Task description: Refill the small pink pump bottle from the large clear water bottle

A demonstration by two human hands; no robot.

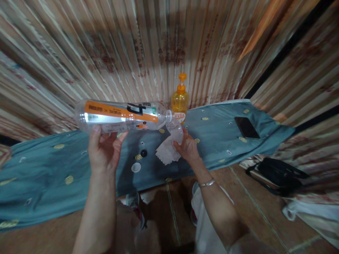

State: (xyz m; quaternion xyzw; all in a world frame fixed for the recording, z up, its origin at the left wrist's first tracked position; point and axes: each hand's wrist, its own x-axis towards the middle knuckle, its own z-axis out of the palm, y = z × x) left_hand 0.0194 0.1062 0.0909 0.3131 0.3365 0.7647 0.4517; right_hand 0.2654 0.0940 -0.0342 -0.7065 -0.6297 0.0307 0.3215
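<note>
the print on the clear bottle [122, 114] is too blurred for me to read, and part of my left fingers [95, 135] vanishes behind it as they clamp its underside. it lies sideways above them, its mouth toward my right fingers [182, 142], which pinch a see-through container [175, 127]; whether bottle and container touch, i cannot tell. a whitish sheet [166, 151] shows below, the pump bottle [180, 100] partly hidden behind.

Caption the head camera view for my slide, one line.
A labelled bottle held sideways in the left grip, its mouth at a clear cup in the right grip, above teal cloth.
</note>
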